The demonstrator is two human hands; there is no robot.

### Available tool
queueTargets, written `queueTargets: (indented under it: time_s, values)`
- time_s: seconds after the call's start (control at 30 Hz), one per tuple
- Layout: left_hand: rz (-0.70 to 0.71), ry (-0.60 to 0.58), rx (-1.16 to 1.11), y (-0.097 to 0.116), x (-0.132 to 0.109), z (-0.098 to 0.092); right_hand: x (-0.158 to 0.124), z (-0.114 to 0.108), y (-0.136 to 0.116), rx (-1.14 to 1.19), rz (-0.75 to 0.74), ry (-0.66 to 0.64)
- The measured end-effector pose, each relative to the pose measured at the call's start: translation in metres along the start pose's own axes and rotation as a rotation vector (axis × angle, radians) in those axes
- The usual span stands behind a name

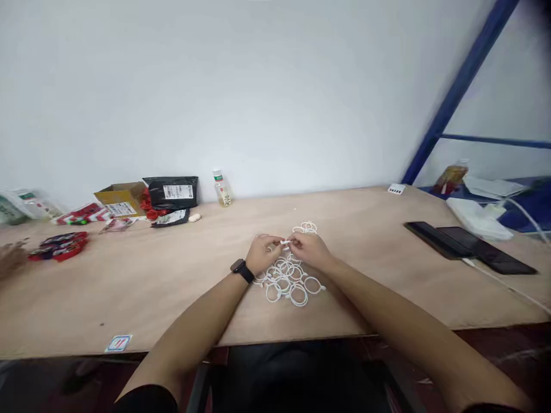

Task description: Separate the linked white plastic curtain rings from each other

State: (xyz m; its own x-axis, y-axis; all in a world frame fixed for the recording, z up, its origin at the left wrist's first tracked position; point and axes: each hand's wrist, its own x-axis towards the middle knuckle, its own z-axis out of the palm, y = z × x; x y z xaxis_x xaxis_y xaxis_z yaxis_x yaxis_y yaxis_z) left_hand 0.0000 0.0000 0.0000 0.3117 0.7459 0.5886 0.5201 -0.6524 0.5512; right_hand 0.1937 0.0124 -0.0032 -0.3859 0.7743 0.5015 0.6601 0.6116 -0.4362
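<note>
My left hand [261, 252], with a black watch on its wrist, pinches one side of a small white plastic ring [285, 242]. From the other side my right hand [309, 248] grips the same ring between thumb and finger. Only a short part of that ring shows between the fingertips. Below and between the hands lies a loose pile of thin white rings [282, 284] with small tabs, several of them overlapping. Just beyond the right hand is a smaller group of white rings [308, 225].
At the back left stand an open cardboard box [123, 202], a black parcel bag [172, 192] and a bottle [222, 189]. A red packet [60, 246] lies nearer, beside another person's blurred hand [12, 258]. Two phones [439, 240], a cable and a white power strip [477, 217] lie right.
</note>
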Motion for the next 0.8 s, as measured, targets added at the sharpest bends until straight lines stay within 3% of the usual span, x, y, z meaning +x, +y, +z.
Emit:
queueTargets:
  time_s: [0.5, 0.63, 0.8]
  values:
    - [-0.031, 0.024, 0.05, -0.003, 0.003, -0.002, -0.003, 0.0, -0.009, 0.064, -0.151, -0.111]
    - [-0.023, 0.071, 0.05, -0.006, 0.003, 0.0, 0.003, -0.007, 0.0, -0.047, -0.021, -0.062]
    - [-0.019, 0.039, 0.049, -0.012, 0.002, 0.003, 0.01, -0.028, 0.021, -0.351, 0.22, -0.06]
